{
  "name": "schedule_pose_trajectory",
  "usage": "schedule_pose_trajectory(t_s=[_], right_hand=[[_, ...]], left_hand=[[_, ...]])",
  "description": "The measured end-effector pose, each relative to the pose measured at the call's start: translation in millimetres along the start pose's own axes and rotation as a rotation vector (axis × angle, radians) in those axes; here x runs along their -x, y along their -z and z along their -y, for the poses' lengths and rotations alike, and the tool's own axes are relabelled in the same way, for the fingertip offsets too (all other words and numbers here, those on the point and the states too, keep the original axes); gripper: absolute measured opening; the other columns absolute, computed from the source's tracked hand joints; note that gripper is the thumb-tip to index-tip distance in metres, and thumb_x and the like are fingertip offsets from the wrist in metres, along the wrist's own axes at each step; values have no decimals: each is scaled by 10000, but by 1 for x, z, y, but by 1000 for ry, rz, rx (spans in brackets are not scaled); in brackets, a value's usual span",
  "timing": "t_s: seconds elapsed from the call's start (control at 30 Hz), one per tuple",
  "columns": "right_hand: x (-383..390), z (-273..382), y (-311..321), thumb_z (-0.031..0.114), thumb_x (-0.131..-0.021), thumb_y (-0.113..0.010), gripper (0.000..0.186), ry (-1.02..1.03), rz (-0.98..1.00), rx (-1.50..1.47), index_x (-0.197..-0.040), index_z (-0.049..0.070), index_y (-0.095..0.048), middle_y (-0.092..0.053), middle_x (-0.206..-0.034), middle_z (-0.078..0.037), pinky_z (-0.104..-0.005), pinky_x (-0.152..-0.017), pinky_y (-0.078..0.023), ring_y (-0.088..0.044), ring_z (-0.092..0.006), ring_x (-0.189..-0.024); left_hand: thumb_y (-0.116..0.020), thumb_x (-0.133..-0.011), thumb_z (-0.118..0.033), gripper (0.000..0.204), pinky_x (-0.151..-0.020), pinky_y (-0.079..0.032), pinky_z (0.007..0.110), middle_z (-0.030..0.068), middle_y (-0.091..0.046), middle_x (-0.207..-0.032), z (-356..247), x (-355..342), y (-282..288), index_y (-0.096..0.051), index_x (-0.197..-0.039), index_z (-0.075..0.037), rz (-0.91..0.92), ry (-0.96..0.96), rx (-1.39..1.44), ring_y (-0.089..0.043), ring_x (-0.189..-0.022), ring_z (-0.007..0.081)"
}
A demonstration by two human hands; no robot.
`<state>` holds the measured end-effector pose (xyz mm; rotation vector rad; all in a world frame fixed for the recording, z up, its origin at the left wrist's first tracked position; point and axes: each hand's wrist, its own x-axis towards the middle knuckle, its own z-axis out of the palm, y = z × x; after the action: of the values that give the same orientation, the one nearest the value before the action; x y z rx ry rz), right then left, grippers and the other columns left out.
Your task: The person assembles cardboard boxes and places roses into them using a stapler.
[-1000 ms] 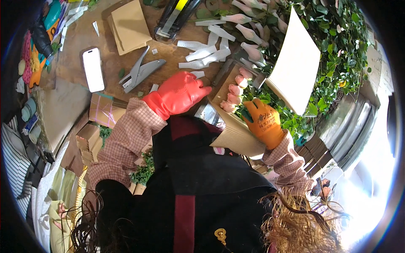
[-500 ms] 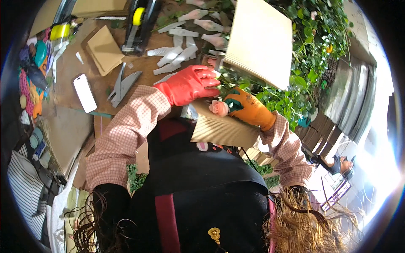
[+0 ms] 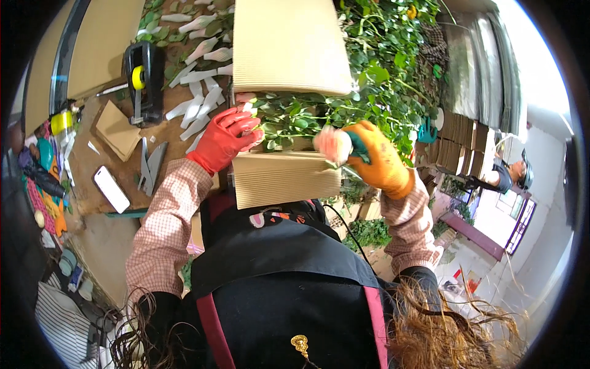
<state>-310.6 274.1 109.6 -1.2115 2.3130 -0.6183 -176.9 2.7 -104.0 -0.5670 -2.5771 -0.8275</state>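
Observation:
My right hand [image 3: 380,157], in an orange glove with a green palm, is closed round the stem of a pink rose [image 3: 334,145]; the bloom is smeared by motion. My left hand [image 3: 228,140], in a red glove, has its fingers curled over the heads of roses [image 3: 251,106] at the left end of a leafy bunch. Its fingers partly hide those blooms. The bunch's green stems [image 3: 295,117] lie between two flaps of corrugated cardboard [image 3: 286,181]. The upper flap [image 3: 289,46] stands folded back on the far side, with the lower flap close to my apron.
Rose greenery [image 3: 387,80] is heaped at the right. White net sleeves [image 3: 203,107] lie left of the cardboard, near a stapler [image 3: 150,166], a phone [image 3: 112,189] and a black tape dispenser [image 3: 144,86]. Stacked cardboard [image 3: 458,138] stands farther right. Another person [image 3: 513,175] is beyond.
My view has shifted, so the table things appear farther left. My right hand has drawn the rose away from my left hand, off the lower flap. The leafy bunch shows more openly between my hands.

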Motion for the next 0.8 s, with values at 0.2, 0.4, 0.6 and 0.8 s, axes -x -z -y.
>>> schedule_pose_trajectory(t_s=[0.2,0.4,0.6,0.8], right_hand=[[99,-10,50,201,-841,-663,340,-699,200,367,-1157,113,-574,-654,-918,-181,-486,-770,-482,-626,-393,-937],[203,-120,-2,284,-853,-640,389,-794,730,576,-1210,130,-646,-656,-1206,-163,-442,-961,-482,-613,-350,-1121],[5,-115,43,296,-843,-721,421,-386,-283,452,-1178,54,-639,-617,-1196,-159,-443,-958,-468,-589,-342,-1100],[-119,-150,0,385,-810,-729,449,-441,70,831,-1186,158,-638,-598,-1225,-88,-447,-927,-478,-529,-276,-1206]], left_hand=[[-701,-797,-173,320,-1031,-474,427,42,-677,-1181,0,-1,1,-683,-1110,-232,70,0,-25,-611,-1149,270],[-706,-811,-163,315,-975,-490,439,35,-674,-1163,-4,-5,-1,-696,-1117,-238,-1,-39,-1,-617,-1113,263],[-736,-759,-189,338,-962,-485,435,32,-648,-1157,-3,-8,3,-688,-1093,-204,46,-47,-38,-609,-1094,248],[-770,-708,-196,357,-967,-488,433,27,-645,-1160,-6,-16,7,-679,-1052,-178,77,-31,-11,-608,-1086,244]])
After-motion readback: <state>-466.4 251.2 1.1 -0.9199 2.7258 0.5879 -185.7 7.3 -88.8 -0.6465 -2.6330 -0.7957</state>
